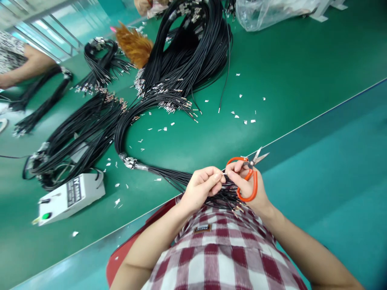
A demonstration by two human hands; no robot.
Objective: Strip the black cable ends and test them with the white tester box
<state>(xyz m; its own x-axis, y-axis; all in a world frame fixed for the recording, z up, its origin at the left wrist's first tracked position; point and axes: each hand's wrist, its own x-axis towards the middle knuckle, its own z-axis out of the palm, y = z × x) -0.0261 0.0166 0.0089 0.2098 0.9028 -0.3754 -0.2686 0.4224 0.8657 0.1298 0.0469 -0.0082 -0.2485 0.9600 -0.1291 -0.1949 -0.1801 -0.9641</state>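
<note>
A bundle of thin black cables (169,174) runs over the table's front edge, its loose ends lying in front of the checkered shirt. My left hand (204,185) is closed, thumb and forefinger pinching a cable end. Close to its right, my right hand (246,181) has its thumb and forefinger pressed together at the same small spot. Orange-handled scissors (255,185) hang on the fingers of my right hand, blades parted and pointing up and right. The exact tip between the two hands is too small to make out.
The green table (290,76) carries a large cable heap (196,52), more cable bundles (81,133), a brown feathery thing (134,45), a white box (72,197) with a green button, and scattered white scraps. A plastic bag (256,14) lies behind. Another person's arm (33,64) is at far left.
</note>
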